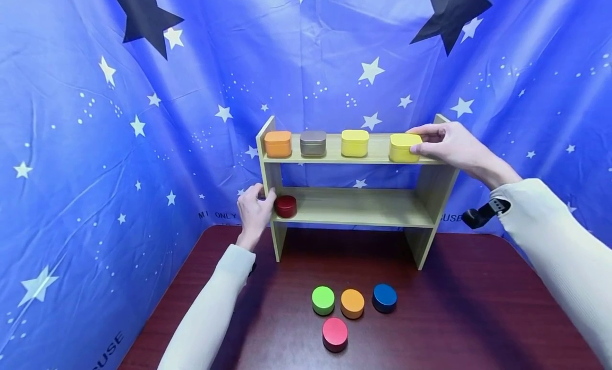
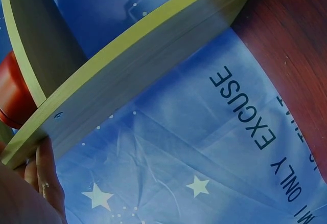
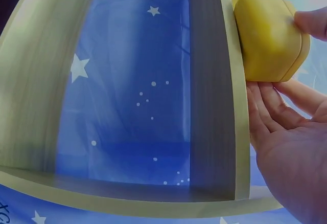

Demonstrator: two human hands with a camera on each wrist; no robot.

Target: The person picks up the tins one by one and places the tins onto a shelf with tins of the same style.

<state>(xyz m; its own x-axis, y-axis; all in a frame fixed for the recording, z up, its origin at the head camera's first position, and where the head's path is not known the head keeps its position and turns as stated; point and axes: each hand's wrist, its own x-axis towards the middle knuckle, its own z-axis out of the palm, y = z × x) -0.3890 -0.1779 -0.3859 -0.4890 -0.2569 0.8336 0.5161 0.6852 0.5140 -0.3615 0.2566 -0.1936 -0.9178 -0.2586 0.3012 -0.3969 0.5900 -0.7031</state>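
On the top board of a small wooden shelf [image 1: 358, 221], my right hand [image 1: 451, 144] holds a yellow tin [image 1: 403, 148] near the right end. In the right wrist view the thumb lies on the lid edge of that yellow tin [image 3: 268, 40], with fingers on its side; its base is right at the board. My left hand [image 1: 255, 211] grips the left side panel [image 2: 122, 55] of the shelf, fingers on the panel's outer face. Just inside that panel, a dark red round tin [image 1: 286, 206] stands on the lower board.
Left of the held tin, the top board carries an orange tin [image 1: 278, 144], a grey tin [image 1: 313, 144] and another yellow tin [image 1: 355, 143]. On the dark red table [image 1: 459, 317] in front sit green [image 1: 323, 300], orange [image 1: 352, 303], blue [image 1: 384, 298] and pinkish-red [image 1: 334, 334] round tins.
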